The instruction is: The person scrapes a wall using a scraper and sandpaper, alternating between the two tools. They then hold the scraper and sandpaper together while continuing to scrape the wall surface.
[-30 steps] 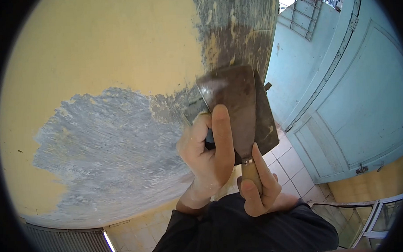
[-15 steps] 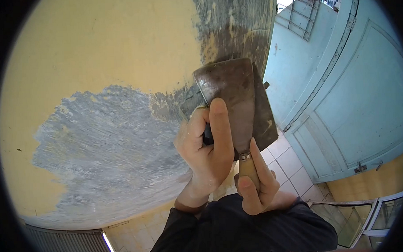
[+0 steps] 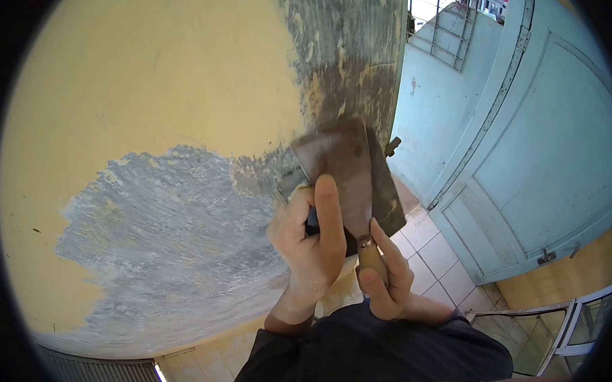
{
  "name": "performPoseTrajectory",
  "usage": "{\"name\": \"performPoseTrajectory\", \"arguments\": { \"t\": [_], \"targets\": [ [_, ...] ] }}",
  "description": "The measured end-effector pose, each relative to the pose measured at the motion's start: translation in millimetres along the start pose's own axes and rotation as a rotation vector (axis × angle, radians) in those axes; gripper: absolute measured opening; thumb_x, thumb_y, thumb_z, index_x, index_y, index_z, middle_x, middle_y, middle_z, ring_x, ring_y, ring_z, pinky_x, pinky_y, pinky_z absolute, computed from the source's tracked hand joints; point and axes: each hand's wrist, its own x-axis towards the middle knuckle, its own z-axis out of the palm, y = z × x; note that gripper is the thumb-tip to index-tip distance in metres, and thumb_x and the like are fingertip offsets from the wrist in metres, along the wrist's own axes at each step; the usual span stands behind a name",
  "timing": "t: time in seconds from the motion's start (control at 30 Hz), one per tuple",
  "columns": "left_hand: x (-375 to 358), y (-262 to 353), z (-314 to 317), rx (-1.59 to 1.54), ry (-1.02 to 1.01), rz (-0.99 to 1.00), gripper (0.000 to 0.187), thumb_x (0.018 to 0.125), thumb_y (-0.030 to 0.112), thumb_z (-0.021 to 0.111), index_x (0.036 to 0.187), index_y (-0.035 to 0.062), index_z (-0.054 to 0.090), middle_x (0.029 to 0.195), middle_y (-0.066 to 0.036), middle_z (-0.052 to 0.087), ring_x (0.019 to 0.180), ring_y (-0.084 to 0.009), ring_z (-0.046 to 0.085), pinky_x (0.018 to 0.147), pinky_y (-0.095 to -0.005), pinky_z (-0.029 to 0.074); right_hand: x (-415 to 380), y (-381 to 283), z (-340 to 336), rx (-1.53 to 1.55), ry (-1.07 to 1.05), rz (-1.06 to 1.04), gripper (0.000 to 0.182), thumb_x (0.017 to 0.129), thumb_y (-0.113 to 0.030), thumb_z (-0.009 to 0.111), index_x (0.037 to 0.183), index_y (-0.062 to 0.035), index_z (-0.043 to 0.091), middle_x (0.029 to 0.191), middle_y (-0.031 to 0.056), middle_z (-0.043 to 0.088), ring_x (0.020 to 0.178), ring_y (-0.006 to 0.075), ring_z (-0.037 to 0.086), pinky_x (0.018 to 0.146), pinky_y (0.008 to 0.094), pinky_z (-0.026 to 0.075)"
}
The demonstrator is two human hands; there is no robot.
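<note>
My right hand [image 3: 388, 276] is wrapped round the short wooden handle of a wide metal scraper [image 3: 342, 163], with its blade pointing up and toward the wall. My left hand [image 3: 307, 235] is closed on a dark flat tool [image 3: 389, 205] that lies behind the scraper; its thumb rests near the scraper blade's left edge. The scraper overlaps the flat tool and hides much of it. Both tools are in front of a yellow wall [image 3: 160, 75] with a rough grey patch [image 3: 179, 229] and a dark scraped strip [image 3: 348, 48].
A light blue door [image 3: 540, 149] with a bolt stands at the right, beside a window grille [image 3: 449, 34]. White floor tiles [image 3: 443, 260] lie below it. Glass-paned frames [image 3: 567, 330] are at the lower right, and a ribbed grey shutter [image 3: 100, 370] is at the lower left.
Both hands and the two tools have moved slightly down and left in view. The scraper blade is lower against the dark strip, and the whole view has shifted a little.
</note>
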Motion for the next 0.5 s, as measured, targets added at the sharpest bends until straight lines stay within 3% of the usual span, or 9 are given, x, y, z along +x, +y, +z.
{"name": "performPoseTrajectory", "arguments": {
  "t": [0.03, 0.1, 0.17, 0.23, 0.3, 0.33, 0.4, 0.43, 0.5],
  "targets": [
    [-5, -5, -3, 0.016, -0.050, -0.020, 0.033, 0.100, 0.009, 0.067, 0.071, 0.0019, 0.054, 0.063, 0.001, 0.044, 0.061, -0.0068, 0.036, 0.054, -0.0281, 0.027, -6, 3, -3, -0.001, 0.003, -0.009, 0.062, 0.099, -0.007, 0.056, 0.150, 0.0169, 0.031, 0.086, 0.0129, 0.071, 0.066, 0.0120, 0.063, 0.060, 0.0260, 0.049],
    [-15, -13, -5, 0.047, -0.092, 0.006, 0.033, 0.099, 0.010, 0.068, 0.070, 0.0021, 0.054, 0.062, 0.000, 0.044, 0.059, -0.0087, 0.036, 0.054, -0.0291, 0.028, -28, 9, -10, 0.112, -0.096, 0.260, 0.066, 0.098, -0.005, 0.057, 0.153, 0.0156, 0.025, 0.075, 0.0099, 0.066, 0.062, 0.0131, 0.061, 0.059, 0.0270, 0.048],
    [-27, -21, -10, 0.085, -0.134, 0.029, 0.033, 0.098, 0.010, 0.070, 0.070, 0.0023, 0.054, 0.061, -0.002, 0.044, 0.058, -0.0105, 0.037, 0.054, -0.0301, 0.029, -46, 25, -19, 0.040, -0.152, 0.247, 0.068, 0.098, -0.006, 0.057, 0.153, 0.0151, 0.023, 0.071, 0.0095, 0.064, 0.060, 0.0134, 0.060, 0.057, 0.0277, 0.047],
    [-42, -28, -19, 0.100, -0.239, -0.094, 0.031, 0.096, 0.011, 0.072, 0.071, 0.0024, 0.054, 0.061, -0.004, 0.045, 0.057, -0.0135, 0.039, 0.055, -0.0314, 0.030, -58, 40, -27, -0.028, -0.214, 0.239, 0.069, 0.098, -0.006, 0.057, 0.154, 0.0147, 0.021, 0.066, 0.0091, 0.061, 0.059, 0.0136, 0.060, 0.056, 0.0284, 0.045],
    [-54, -33, -26, 0.081, -0.240, -0.145, 0.032, 0.096, 0.011, 0.071, 0.071, 0.0022, 0.054, 0.062, -0.004, 0.045, 0.058, -0.0127, 0.039, 0.056, -0.0311, 0.030, -64, 52, -33, -0.073, -0.038, 0.214, 0.067, 0.099, -0.007, 0.057, 0.153, 0.0133, 0.024, 0.060, 0.0083, 0.055, 0.054, 0.0145, 0.055, 0.054, 0.0299, 0.043],
    [-60, -34, -29, 0.053, -0.243, -0.201, 0.032, 0.097, 0.012, 0.071, 0.071, 0.0021, 0.054, 0.062, -0.003, 0.046, 0.059, -0.0118, 0.040, 0.056, -0.0307, 0.030, -65, 57, -40, -0.135, 0.015, 0.334, 0.063, 0.101, -0.009, 0.055, 0.153, 0.0107, 0.028, 0.065, 0.0085, 0.057, 0.056, 0.0142, 0.053, 0.057, 0.0283, 0.044],
    [-69, -33, -32, 0.027, -0.256, -0.257, 0.032, 0.098, 0.013, 0.070, 0.072, 0.0022, 0.054, 0.064, -0.002, 0.046, 0.061, -0.0104, 0.040, 0.057, -0.0300, 0.031, -54, 66, -46, -0.123, 0.085, 0.363, 0.054, 0.103, -0.012, 0.053, 0.150, 0.0083, 0.038, 0.080, 0.0091, 0.062, 0.071, 0.0131, 0.057, 0.064, 0.0266, 0.046],
    [-73, -32, -33, -0.014, -0.281, -0.313, 0.032, 0.100, 0.014, 0.068, 0.073, 0.0023, 0.054, 0.065, 0.000, 0.047, 0.063, -0.0089, 0.040, 0.057, -0.0293, 0.031, -46, 69, -48, -0.111, 0.068, 0.356, 0.054, 0.103, -0.012, 0.053, 0.150, 0.0083, 0.038, 0.080, 0.0091, 0.062, 0.071, 0.0131, 0.057, 0.064, 0.0266, 0.046],
    [-87, -39, -33, -0.059, -0.293, -0.426, 0.031, 0.100, 0.015, 0.067, 0.075, 0.0011, 0.056, 0.066, -0.002, 0.049, 0.064, -0.0104, 0.042, 0.059, -0.0295, 0.035, -33, 72, -51, 0.146, -0.025, 0.446, 0.046, 0.105, -0.016, 0.052, 0.145, 0.0062, 0.047, 0.102, 0.0071, 0.065, 0.090, 0.0112, 0.058, 0.074, 0.0262, 0.047]
  ]
}}
